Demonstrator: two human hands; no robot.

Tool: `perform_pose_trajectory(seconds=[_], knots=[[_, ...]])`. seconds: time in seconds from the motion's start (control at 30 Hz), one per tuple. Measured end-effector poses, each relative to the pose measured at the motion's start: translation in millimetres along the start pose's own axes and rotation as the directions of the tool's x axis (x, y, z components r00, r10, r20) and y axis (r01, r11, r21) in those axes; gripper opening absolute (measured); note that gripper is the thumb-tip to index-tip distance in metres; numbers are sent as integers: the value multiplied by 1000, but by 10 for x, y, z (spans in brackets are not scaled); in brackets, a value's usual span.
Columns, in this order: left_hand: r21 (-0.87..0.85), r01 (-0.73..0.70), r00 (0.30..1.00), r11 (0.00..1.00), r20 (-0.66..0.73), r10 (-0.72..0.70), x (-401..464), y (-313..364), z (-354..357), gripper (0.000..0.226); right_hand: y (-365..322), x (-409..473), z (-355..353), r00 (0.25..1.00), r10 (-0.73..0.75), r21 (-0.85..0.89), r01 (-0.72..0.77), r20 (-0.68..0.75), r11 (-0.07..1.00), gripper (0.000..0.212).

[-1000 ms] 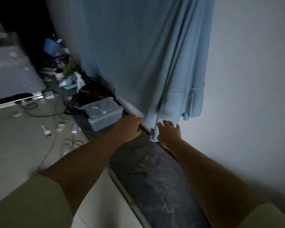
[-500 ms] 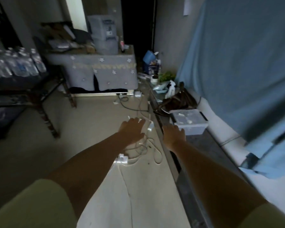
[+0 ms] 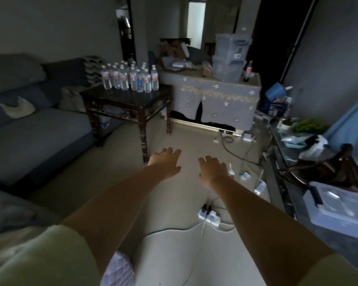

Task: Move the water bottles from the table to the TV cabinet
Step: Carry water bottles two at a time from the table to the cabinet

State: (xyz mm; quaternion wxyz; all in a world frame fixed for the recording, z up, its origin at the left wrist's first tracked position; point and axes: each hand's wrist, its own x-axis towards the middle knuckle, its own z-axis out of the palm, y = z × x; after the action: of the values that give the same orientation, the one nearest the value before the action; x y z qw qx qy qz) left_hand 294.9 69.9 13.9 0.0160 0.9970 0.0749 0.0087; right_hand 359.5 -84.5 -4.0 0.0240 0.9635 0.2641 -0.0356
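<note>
Both arms out front: left hand & right hand w/ fingers loosely spread, holding nothing. Water bottles bunched upright on dark table, well apart from hands.

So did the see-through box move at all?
No. The clear box still sits on the TV cabinet right next to the brown bag; only the view turned.

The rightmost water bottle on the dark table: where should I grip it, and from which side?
Grip the rightmost water bottle round its mid-body, near the label, coming from its right. It stands upright at the cluster's end, so that side looks free while other bottles crowd its left. Both hands are empty.
</note>
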Motion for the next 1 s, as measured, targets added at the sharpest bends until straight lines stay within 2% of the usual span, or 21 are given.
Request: perform_pose_trajectory(seconds=[0.17,0.3,0.5,0.67,0.87,1.0], knots=[[-36,126,992,991,16,-125,175,-621,24,47,-478,600,-21,992,-122,-19,122,5,992,47],[-35,228,974,973,-11,-228,516,-1040,-1,53,-731,1208,-58,979,-202,-31,202,-5,979,45],[-71,371,929,926,21,-370,1155,-1508,-3,57,-944,2168,-160,956,-293,-52,292,-6,955,41],[-85,405,914,910,54,-402,1524,-1778,114,58,-1058,2712,-134,948,-318,-51,319,20,947,40],[-117,459,888,881,30,-459,1941,-2296,127,61,-1336,3267,-116,932,-360,-31,361,43,932,48],[-133,476,878,869,22,-478,2237,-2757,172,58,-1656,3747,-152,931,-360,-45,363,56,931,46]])
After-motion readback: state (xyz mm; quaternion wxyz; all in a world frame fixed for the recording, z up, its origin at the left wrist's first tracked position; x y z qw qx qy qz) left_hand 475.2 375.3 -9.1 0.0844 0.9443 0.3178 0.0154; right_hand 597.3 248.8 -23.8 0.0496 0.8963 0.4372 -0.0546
